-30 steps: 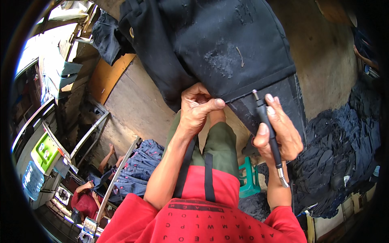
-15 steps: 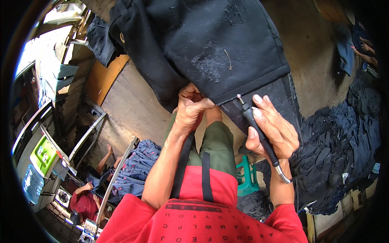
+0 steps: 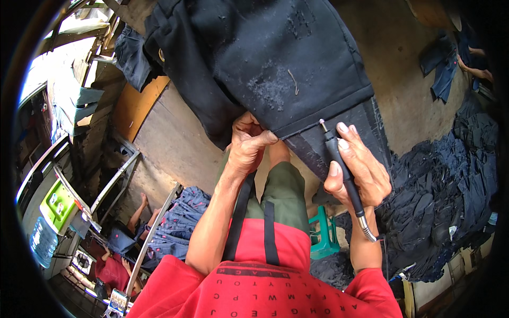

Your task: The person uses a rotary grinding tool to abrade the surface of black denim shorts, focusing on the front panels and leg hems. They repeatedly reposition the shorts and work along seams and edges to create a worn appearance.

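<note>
Black denim shorts [image 3: 233, 69] lie in front of me, one leg drawn over a dark flat board [image 3: 318, 151] that shows beyond the hem. Pale, frayed patches mark the leg, and a loose thread [image 3: 293, 83] rests on it. My left hand [image 3: 249, 146] is closed, pinching the hem's left corner between thumb and fingers. In my right hand [image 3: 368, 172] is a pen-shaped rotary grinder [image 3: 339, 159] with a black body and a flexible metal neck. Its small pinkish tip is close to the hem; whether it touches cannot be told.
A large heap of dark cloth [image 3: 429, 206] lies on the right. Behind my right forearm stands a green plastic stool [image 3: 324, 236]. Another person's hands [image 3: 474, 66] are at the far right beside blue cloth, and a seated person [image 3: 114, 270] is at lower left beyond a metal rail [image 3: 151, 238].
The grinder's tip has moved slightly right and up along the hem. The shorts have shifted a little left. Blue cloth at the far right has moved near the other person's hands.
</note>
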Demonstrator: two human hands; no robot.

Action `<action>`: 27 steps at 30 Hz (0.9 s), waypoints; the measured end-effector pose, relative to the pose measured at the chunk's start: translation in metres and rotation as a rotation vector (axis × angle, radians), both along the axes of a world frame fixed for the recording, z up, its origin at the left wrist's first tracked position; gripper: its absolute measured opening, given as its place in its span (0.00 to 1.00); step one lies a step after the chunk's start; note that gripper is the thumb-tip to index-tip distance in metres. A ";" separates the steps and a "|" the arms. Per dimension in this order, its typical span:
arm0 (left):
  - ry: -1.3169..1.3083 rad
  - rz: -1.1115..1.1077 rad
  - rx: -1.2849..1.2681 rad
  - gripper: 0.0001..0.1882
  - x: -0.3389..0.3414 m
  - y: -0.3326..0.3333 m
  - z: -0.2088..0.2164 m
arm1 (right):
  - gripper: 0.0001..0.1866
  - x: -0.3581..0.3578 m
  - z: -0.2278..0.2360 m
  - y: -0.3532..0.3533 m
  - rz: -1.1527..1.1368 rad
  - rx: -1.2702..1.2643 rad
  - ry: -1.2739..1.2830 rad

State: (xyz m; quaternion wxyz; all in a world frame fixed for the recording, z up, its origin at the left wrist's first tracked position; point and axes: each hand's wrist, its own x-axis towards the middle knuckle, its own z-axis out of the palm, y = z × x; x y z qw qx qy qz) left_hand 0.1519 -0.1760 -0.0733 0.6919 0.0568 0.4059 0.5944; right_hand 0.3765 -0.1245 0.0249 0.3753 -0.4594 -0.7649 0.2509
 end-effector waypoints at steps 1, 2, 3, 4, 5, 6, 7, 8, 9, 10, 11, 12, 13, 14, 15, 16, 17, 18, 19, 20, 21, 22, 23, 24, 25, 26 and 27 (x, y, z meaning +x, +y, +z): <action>-0.002 0.003 0.008 0.17 0.000 0.000 -0.001 | 0.16 0.000 0.000 0.000 -0.003 0.007 0.002; -0.004 0.007 0.016 0.17 0.000 0.000 -0.001 | 0.17 0.000 0.000 0.000 -0.008 0.009 0.001; 0.007 0.005 0.014 0.17 0.000 0.000 -0.001 | 0.17 0.000 0.000 0.000 -0.012 0.009 -0.006; 0.016 0.003 0.012 0.17 0.000 -0.001 -0.002 | 0.17 0.001 0.000 -0.001 -0.017 0.005 -0.018; 0.023 0.001 0.009 0.17 0.000 -0.001 -0.002 | 0.17 0.001 0.001 -0.001 -0.023 -0.001 -0.031; 0.023 -0.001 0.008 0.17 0.000 -0.001 -0.002 | 0.17 0.002 0.001 -0.001 -0.041 0.007 -0.031; 0.023 -0.002 0.006 0.17 0.000 -0.001 -0.002 | 0.18 0.002 0.001 -0.001 -0.058 0.014 -0.029; 0.025 -0.004 0.005 0.16 0.000 -0.001 -0.001 | 0.18 0.002 0.000 -0.001 -0.075 0.014 -0.031; 0.023 -0.009 0.002 0.16 0.000 -0.001 -0.001 | 0.19 0.002 0.001 -0.002 -0.086 0.021 -0.037; 0.021 -0.014 -0.001 0.16 0.000 -0.001 0.000 | 0.19 0.002 0.001 -0.002 -0.097 0.021 -0.047; 0.028 -0.018 0.004 0.16 0.000 -0.001 0.000 | 0.19 0.003 0.001 -0.002 -0.108 0.022 -0.053; 0.022 -0.018 -0.002 0.16 0.000 -0.001 0.000 | 0.19 0.003 0.001 -0.002 -0.114 0.022 -0.062; 0.024 -0.016 -0.001 0.16 0.000 -0.001 0.000 | 0.19 0.004 0.001 -0.002 -0.121 0.022 -0.067; 0.026 -0.015 -0.001 0.16 0.000 -0.001 0.000 | 0.19 0.004 0.000 -0.001 -0.126 0.028 -0.067; 0.028 -0.013 -0.007 0.15 0.000 -0.001 0.000 | 0.19 0.005 0.000 -0.001 -0.127 0.022 -0.063; 0.030 -0.011 -0.014 0.15 0.000 -0.001 0.000 | 0.19 0.005 0.000 0.000 -0.126 0.021 -0.054; 0.032 -0.009 -0.021 0.15 0.000 -0.001 -0.001 | 0.19 0.005 0.000 0.000 -0.126 0.020 -0.046; 0.029 -0.012 -0.021 0.15 0.000 -0.001 -0.001 | 0.19 0.005 0.000 0.000 -0.135 0.016 -0.051; 0.025 -0.014 -0.020 0.16 -0.001 -0.001 -0.001 | 0.19 0.005 0.000 0.000 -0.143 0.013 -0.056; 0.030 -0.019 -0.020 0.16 -0.001 -0.001 -0.002 | 0.19 0.005 0.001 -0.001 -0.153 0.011 -0.058; 0.020 -0.018 -0.019 0.16 -0.001 -0.001 -0.002 | 0.19 0.005 0.001 -0.001 -0.167 0.004 -0.053; 0.018 -0.020 -0.019 0.16 -0.002 -0.001 -0.002 | 0.19 0.004 0.000 -0.002 -0.182 0.000 -0.046; 0.015 -0.021 -0.019 0.17 -0.002 -0.001 -0.002 | 0.19 0.004 0.000 -0.002 -0.194 -0.005 -0.037; 0.017 -0.022 -0.014 0.17 -0.002 -0.001 -0.002 | 0.19 0.004 0.000 -0.002 -0.201 -0.007 -0.039; 0.019 -0.022 -0.009 0.17 -0.002 0.000 -0.001 | 0.19 0.004 0.001 -0.002 -0.204 -0.010 -0.039; 0.021 -0.023 -0.004 0.17 -0.002 0.000 -0.001 | 0.19 0.004 0.001 -0.002 -0.207 -0.013 -0.039; 0.022 -0.021 -0.003 0.17 -0.001 0.000 -0.001 | 0.19 0.004 0.001 -0.002 -0.220 -0.012 -0.045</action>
